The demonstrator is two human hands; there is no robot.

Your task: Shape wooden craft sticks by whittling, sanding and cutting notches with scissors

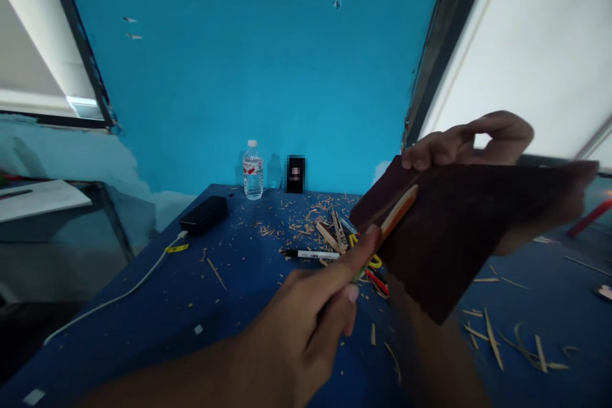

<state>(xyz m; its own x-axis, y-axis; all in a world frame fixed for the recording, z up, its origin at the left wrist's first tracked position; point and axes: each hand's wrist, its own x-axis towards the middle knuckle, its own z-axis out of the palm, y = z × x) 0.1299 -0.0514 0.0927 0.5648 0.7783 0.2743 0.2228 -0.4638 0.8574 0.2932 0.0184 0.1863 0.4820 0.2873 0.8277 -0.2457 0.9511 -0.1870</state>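
Note:
My left hand (310,319) is closed round a thin wooden stick (400,210), its index finger stretched along the wood. The stick's rounded tip lies against a dark brown sheet of sandpaper (444,236). My right hand (471,140) grips that sheet by its upper edge and right side, fingertips over the top. Part of the right hand and its forearm are hidden behind the sheet. Under the stick lie a white marker (318,255) with a black cap, flat wood pieces (338,231), something with yellow loops (375,261) and a red and black tool (377,282).
Wood shavings (492,338) are strewn over the blue table (191,293). At its back stand a water bottle (253,172) and a black, blurred upright object (295,178). A black box (204,215) with a white cable (138,293) is at left. The blue wall (268,64) rises behind.

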